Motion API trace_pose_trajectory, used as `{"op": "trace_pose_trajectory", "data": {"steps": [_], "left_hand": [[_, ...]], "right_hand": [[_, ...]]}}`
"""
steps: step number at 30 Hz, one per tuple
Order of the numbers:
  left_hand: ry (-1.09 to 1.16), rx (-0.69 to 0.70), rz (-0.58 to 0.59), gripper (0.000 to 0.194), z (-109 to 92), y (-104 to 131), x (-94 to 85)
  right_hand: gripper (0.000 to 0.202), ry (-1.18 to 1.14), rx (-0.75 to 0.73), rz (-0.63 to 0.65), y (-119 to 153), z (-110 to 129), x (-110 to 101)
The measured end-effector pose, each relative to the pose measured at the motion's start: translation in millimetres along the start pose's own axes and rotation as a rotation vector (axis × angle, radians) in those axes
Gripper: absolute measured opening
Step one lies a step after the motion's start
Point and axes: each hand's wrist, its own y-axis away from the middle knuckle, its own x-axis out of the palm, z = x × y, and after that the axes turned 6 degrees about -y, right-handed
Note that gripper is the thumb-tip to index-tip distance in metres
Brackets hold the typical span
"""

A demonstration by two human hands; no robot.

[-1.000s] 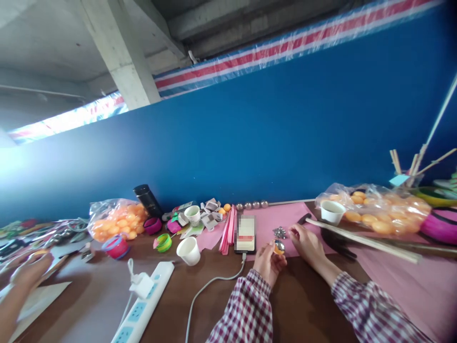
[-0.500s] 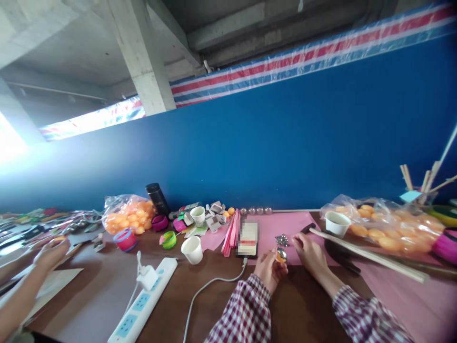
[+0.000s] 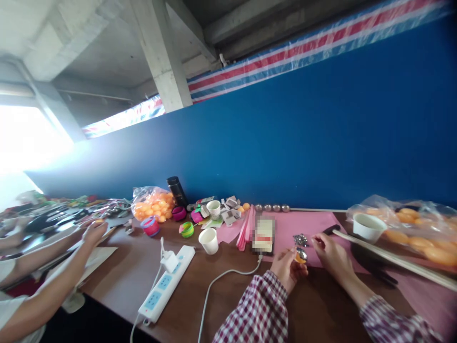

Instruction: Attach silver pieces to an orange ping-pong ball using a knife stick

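Observation:
My left hand is closed around a small orange ball partly covered in shiny silver. It holds the ball low over the table, just in front of a little heap of silver pieces lying on pink paper. To the right of the ball and heap is my right hand, thumb and fingertips pinched together; anything between them is too small to make out. A phone, partly blurred out, lies left of the heap with a white cable plugged in.
Several silver balls line the blue partition. A wooden stick, a white bowl and bagged orange balls sit on the right. Leftward are a paper cup, a power strip and a co-worker's hands.
The view has swung left, so everything sits further right in the picture. My left hand still grips the orange ball, and my right hand stays pinched beside the heap.

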Motion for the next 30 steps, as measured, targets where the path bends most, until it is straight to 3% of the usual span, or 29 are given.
{"op": "trace_pose_trajectory", "data": {"steps": [9, 15, 18, 22, 30], "left_hand": [[0.125, -0.009, -0.057, 0.02, -2.0, -4.2, -2.8], [0.186, 0.101, -0.02, 0.014, -7.7, -5.7, -6.0], [0.168, 0.087, -0.042, 0.018, -9.3, -5.6, -7.5], [0.15, 0.084, -0.075, 0.024, -9.6, -7.3, -9.9], [0.097, 0.241, -0.032, 0.03, -6.1, -14.0, -12.8]], "right_hand": [[0.031, -0.153, -0.088, -0.089, 0.8, 0.9, -0.4], [0.036, -0.404, -0.04, -0.041, 10.2, 22.1, -2.4], [0.036, -0.555, -0.053, -0.009, 14.0, 29.0, 2.1], [0.034, -0.706, -0.024, 0.057, 16.2, 32.7, 8.2], [0.03, -0.923, 0.068, 0.138, 18.2, 37.9, 12.1]]}}
